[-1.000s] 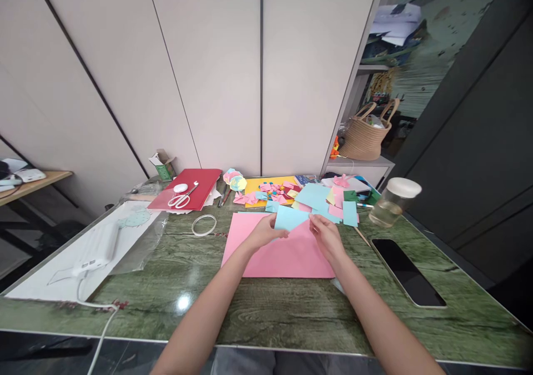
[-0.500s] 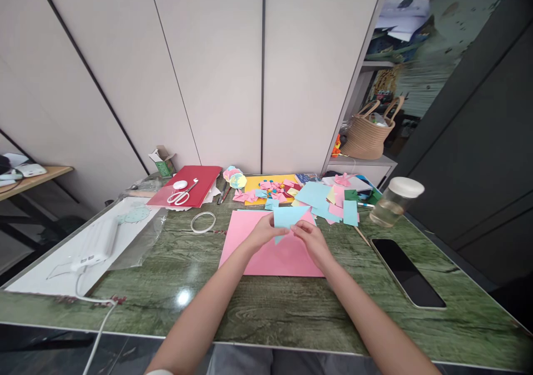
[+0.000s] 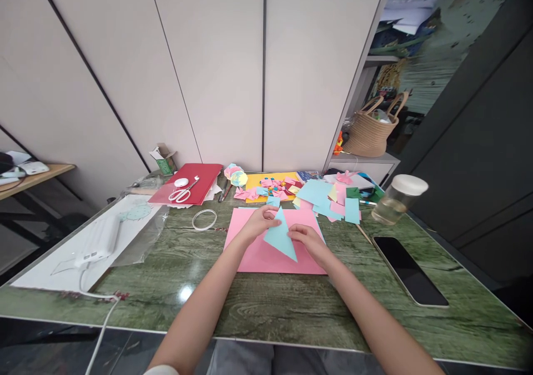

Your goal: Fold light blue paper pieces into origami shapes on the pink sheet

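Blue paper [image 3: 280, 242], triangular in outline with one point away from the person, is over a large pink sheet [image 3: 268, 263]. The left hand [image 3: 261, 220] has a narrow grip, holding the paper near its top, thumb on its face. The right hand [image 3: 308, 240] has a narrow grip too, fingertips at the right edge; I cannot tell whether they pinch it. Beyond, folded scraps [image 3: 280, 194] lie on a yellow sheet [image 3: 252, 182]. On the green worktop [image 3: 266, 314], a white ring [image 3: 203, 229] lies left, a phone [image 3: 410, 270] and lidded jar [image 3: 391, 208] right.
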Tool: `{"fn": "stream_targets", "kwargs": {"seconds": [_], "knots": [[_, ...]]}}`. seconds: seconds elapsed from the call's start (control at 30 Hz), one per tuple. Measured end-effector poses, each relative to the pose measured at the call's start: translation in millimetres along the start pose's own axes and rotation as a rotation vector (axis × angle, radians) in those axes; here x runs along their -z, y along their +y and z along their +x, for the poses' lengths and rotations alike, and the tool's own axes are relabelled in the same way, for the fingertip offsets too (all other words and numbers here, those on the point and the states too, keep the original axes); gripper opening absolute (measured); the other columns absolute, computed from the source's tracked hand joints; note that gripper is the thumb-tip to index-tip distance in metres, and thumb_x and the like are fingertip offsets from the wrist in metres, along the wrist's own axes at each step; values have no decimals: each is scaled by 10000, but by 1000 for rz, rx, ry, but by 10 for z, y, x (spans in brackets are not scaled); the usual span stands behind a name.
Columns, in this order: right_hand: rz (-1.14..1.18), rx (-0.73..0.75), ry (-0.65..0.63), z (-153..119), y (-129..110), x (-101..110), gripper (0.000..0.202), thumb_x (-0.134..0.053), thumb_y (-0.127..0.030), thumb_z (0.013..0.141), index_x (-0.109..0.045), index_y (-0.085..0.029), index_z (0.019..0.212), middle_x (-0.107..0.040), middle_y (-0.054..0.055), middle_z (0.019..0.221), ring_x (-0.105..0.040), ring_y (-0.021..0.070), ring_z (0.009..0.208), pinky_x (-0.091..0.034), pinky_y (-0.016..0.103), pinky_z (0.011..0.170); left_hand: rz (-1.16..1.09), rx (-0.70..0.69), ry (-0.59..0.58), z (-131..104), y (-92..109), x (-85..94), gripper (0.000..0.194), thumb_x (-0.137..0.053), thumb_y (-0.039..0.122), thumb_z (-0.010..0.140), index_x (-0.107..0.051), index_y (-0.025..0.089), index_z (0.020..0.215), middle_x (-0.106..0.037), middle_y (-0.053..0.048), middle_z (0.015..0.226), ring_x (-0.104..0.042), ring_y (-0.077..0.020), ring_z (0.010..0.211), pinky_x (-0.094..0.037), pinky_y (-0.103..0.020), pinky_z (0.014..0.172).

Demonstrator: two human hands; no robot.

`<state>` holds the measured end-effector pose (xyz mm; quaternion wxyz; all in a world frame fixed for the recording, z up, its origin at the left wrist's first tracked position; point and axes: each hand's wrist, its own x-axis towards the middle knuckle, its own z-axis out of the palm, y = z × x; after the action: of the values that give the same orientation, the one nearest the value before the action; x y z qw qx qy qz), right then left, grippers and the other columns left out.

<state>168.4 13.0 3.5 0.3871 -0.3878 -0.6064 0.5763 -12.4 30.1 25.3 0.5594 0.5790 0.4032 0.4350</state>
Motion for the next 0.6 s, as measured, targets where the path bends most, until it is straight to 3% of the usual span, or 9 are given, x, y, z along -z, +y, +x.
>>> {"fn": "stream_targets", "kwargs": {"seconds": [0.33, 0.5, 0.6], "knots": [[31, 9, 34, 53, 66, 33, 102, -530, -238, 629, -498, -168, 561, -446, -38, 572, -402, 105, 575, -310, 233, 573, 32, -171, 136, 46, -34, -110, 357, -622, 220, 617, -509, 176, 953, -464, 36, 611, -447, -71, 555, -321, -171, 489], [-97, 4, -69, 1, 29, 22, 69, -507, -205, 625, -532, -169, 571, -499, -28, 588, -442, 119, 603, -321, 235, 586, -33, -225, 370, 101, -2, 173, 371, -602, 267, 643, -494, 193, 991, -492, 30, 637, -468, -77, 556, -333, -176, 499], [-146, 23, -52, -3, 9, -5, 75, -505, -219, 639, -554, -173, 605, -526, -18, 619, -463, 129, 625, -336, 242, 598, -73, -198, 412, 111, 25, 341, 401, -602, 298, 642, -485, 193, 1011, -504, 25, 647, -482, -84, 548, -347, -185, 500]]}}
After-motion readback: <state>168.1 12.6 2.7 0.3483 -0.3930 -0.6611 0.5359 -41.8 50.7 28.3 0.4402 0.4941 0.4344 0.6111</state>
